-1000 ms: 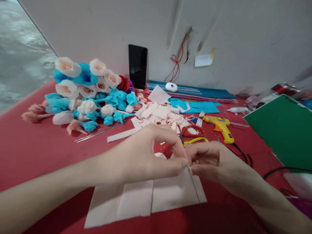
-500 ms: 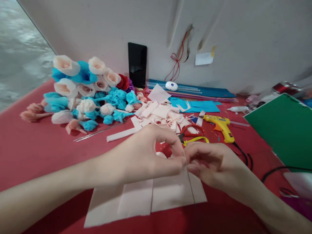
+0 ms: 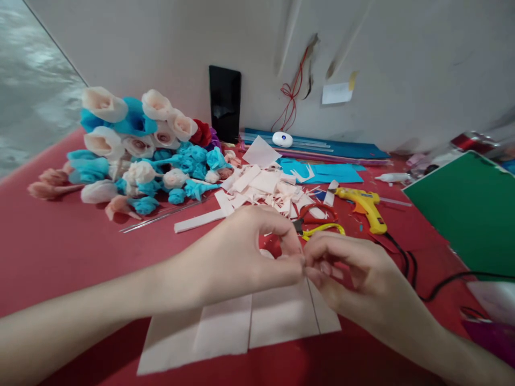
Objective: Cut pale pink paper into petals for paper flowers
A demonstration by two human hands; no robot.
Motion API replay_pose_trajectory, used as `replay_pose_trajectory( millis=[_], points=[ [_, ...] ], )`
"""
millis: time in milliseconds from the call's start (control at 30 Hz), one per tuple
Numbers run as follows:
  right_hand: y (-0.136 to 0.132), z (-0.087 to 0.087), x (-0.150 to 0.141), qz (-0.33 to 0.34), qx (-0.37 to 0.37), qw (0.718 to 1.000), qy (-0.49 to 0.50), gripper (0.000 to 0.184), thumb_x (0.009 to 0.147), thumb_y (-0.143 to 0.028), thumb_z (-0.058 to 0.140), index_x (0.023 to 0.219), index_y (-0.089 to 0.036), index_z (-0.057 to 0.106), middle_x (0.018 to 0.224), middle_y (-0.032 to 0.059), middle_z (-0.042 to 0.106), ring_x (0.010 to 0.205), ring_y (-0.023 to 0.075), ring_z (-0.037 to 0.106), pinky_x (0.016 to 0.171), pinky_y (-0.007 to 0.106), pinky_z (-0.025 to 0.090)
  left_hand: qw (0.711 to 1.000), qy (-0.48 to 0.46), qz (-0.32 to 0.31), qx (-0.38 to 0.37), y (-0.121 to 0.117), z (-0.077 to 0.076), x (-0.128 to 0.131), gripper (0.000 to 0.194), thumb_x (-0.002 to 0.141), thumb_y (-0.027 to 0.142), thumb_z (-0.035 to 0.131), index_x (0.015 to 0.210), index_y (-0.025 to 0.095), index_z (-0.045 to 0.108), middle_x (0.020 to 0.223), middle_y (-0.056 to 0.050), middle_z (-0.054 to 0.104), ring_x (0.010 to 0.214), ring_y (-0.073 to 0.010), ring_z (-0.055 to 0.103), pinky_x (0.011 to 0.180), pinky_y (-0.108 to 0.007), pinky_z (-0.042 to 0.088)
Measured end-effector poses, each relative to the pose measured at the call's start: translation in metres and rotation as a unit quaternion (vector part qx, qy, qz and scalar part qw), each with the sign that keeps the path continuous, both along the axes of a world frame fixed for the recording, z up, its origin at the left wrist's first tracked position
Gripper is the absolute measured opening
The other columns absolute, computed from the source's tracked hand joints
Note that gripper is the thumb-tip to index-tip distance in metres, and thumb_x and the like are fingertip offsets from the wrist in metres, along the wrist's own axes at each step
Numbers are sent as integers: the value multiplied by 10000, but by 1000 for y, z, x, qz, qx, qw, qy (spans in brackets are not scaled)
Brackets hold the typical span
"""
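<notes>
Two hands meet over the pink paper [image 3: 277,316] on my red table [image 3: 60,241]. My left hand [image 3: 237,257] and right hand [image 3: 354,273] pinch a thin wire [image 3: 313,308] tight so it stands straight.

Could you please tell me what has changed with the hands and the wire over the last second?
The thin wire now hangs nearly upright over the pale paper sheets; a second ago it slanted down to the right. The left hand and right hand keep pinching its top end together, the right hand's fingers a little more curled. The paper flowers, scissors and glue gun lie as before.
</notes>
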State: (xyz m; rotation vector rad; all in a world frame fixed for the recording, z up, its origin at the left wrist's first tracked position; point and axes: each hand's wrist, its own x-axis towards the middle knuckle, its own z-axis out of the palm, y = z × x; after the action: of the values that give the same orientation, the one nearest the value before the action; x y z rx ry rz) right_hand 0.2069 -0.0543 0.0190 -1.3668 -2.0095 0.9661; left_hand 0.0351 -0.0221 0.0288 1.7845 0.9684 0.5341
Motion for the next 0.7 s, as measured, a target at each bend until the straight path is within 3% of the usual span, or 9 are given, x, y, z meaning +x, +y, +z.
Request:
replay_pose_trajectory(
  millis=[400,600,700],
  points=[
    [-1,-2,2,-6,11,1000,15,105,686,-83,516,658,-175,559,594,-25,520,528,89,424,465,206,352,998,-4,15,67,-1,-5,0,109,688,151,565,588,183,589,622,60,595,635,-87,543,607,-175,404],
    [2,-3,5,-17,31,999,38,98,715,-116,501,698,-182,571,639,-11,557,566,110,489,479,228,372,999,-42,2,14,-1,-3,-3,201,810,304,501,692,197,623,680,42,620,669,-100,560,601,-181,421],
    [2,-3,6,-43,44,996,63,96,743,-137,498,680,-190,549,627,-17,533,565,112,499,464,227,373,997,-72,22,-7,-1,-2,-3,147,806,307,524,778,217,637,750,38,640,713,-110,570,590,-180,431]
  ],
)
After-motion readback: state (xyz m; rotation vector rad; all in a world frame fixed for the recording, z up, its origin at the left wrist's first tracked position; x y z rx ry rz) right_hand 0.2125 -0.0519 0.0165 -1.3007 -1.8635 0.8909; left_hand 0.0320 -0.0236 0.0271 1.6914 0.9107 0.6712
